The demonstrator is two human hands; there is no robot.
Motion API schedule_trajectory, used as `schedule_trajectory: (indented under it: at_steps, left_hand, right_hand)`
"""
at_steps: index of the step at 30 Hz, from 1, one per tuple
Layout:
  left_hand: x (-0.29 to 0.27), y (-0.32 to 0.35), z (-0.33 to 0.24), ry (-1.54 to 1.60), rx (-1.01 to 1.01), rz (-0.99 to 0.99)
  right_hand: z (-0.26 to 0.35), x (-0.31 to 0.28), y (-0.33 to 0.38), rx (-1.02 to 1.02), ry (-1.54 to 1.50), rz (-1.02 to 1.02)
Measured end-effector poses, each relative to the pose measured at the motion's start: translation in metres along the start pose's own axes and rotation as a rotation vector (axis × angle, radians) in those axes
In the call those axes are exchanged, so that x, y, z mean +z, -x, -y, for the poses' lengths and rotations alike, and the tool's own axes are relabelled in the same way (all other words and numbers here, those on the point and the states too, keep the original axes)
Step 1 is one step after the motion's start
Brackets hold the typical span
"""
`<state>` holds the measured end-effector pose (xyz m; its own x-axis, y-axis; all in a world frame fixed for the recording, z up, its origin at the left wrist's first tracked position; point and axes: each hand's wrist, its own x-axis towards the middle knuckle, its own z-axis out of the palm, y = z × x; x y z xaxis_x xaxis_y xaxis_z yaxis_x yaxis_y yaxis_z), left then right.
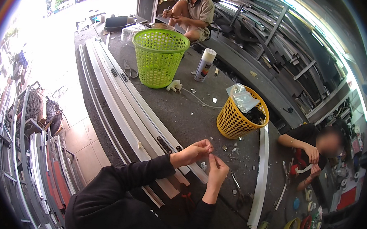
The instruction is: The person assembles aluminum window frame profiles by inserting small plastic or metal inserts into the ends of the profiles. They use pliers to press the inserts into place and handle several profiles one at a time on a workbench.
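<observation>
My left hand is closed in a pinch, its fingertips near those of my right hand. The right hand is pinched too, thumb against fingers, just right of and below the left. Whatever lies between the fingertips is too small to make out. Both hands are over the near ends of long white metal profiles that run away to the far left on a dark work surface. A black roller piece sits on one profile beside my left wrist. To the right of my right hand lies a pair of scissors.
A green perforated basket, a spray can and a yellow basket with a plastic bag stand beyond my hands. A white strip lies to the right. One person sits at the back; another works at the right.
</observation>
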<state>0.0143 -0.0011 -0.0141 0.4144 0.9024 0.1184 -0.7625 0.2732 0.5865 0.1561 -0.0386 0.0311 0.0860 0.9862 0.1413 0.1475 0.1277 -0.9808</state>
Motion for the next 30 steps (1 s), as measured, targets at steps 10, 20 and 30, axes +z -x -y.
schedule_trajectory:
  at_steps: [10,20,30]
  left_hand:
    - [-0.009,-0.002,-0.003,-0.083,0.102,-0.101]
    - [0.011,0.000,-0.011,-0.716,-0.034,-0.117]
    - [0.020,0.005,-0.016,-1.098,0.182,-0.366]
  right_hand:
    - [-0.006,0.023,0.011,-0.103,0.044,-0.075]
    - [-0.026,0.026,0.004,-0.090,-0.140,-0.188]
    - [-0.024,0.029,0.008,-0.230,0.049,-0.155]
